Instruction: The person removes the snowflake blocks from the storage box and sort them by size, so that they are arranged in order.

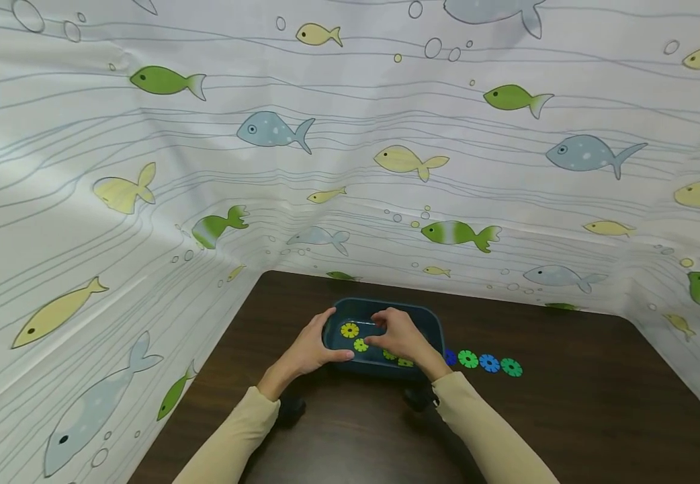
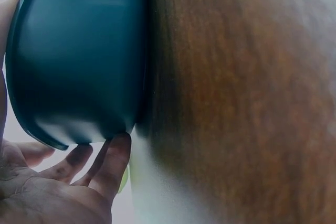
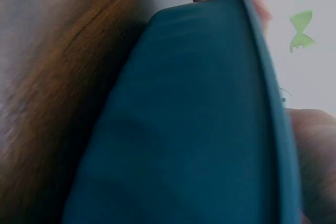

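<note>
A dark teal plastic tub [image 1: 380, 307] stands on the table with several yellow and yellow-green notched flower-shaped discs [image 1: 350, 330] inside. My left hand [image 1: 310, 351] holds the tub's left end, thumb along the near rim and fingertips against the outer wall, as the left wrist view shows. Over the inside of the tub reaches my right hand [image 1: 403, 334], its thumb and bent fingers apart with nothing visible between them. Part of the right side of the tub is hidden by that hand and wrist. In the right wrist view the tub's outer wall [image 3: 178, 108] fills the middle.
Right of the tub, a row of blue and green discs [image 1: 490, 364] lies on the dark wooden table [image 1: 592, 396]. The closest blue disc [image 1: 450, 357] is right beside the tub. A white fish-patterned sheet [image 1: 350, 161] walls off the back and sides.
</note>
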The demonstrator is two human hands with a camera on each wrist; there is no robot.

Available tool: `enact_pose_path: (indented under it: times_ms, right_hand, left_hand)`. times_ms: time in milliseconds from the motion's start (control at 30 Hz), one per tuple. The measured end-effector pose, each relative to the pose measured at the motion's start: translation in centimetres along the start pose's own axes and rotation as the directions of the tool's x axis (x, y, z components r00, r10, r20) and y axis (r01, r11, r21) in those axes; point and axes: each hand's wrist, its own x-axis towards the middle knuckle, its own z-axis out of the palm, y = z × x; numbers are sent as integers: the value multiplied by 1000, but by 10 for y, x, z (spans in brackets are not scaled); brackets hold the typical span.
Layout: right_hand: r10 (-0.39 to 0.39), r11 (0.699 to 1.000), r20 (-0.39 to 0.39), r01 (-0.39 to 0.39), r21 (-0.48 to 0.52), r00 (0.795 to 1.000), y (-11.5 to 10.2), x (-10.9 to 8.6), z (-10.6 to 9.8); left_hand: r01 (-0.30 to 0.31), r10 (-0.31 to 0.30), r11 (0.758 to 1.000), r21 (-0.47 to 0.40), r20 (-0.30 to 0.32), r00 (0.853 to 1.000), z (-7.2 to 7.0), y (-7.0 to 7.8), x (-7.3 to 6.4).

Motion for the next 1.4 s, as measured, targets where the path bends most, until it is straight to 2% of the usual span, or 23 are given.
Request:
enact_pose_path:
  times_ms: [133,333,433,600,700,833,967,1033,1200,1400]
  right_hand:
    - [11,1000,41,-11,-5,999,-3,14,9]
    - [68,997,107,-65,-33,992,-11,29,22]
    - [71,996,113,-64,-58,991,-14,34,27]
    - [34,991,100,-20,-134,994,-9,45,38]
    - [68,989,110,-52,-138,992,-12,49,40]
    - [99,984,115,-80,-157,988,4,63,56]
    - [116,981,118,-95,-172,986,30,77,78]
    - [126,982,119,-107,-153,985,35,80,82]
    - [118,986,111,-102,-135,987,33,80,82]
    - [87,988,96,-73,-136,992,16,73,71]
  left_hand:
    - [-4,4,1000,-7,4,1000,0,-1,0]
    - [-10,10,1000,-10,9,1000,0,-2,-1]
    - [-11,11,1000,-16,6,1000,0,-3,-1]
    - [-10,10,1000,-23,-2,1000,1,-1,-2]
    - [-17,17,1000,-17,-2,1000,0,-1,-2]
    - [-24,24,1000,-15,4,1000,0,-2,-2]
    - [-37,37,999,-7,13,999,0,-4,-2]
    - [-42,42,999,0,16,999,1,-4,-1]
    - [-34,34,999,-6,15,999,0,-4,-1]
    - [-36,36,999,-9,16,999,-1,-3,-2]
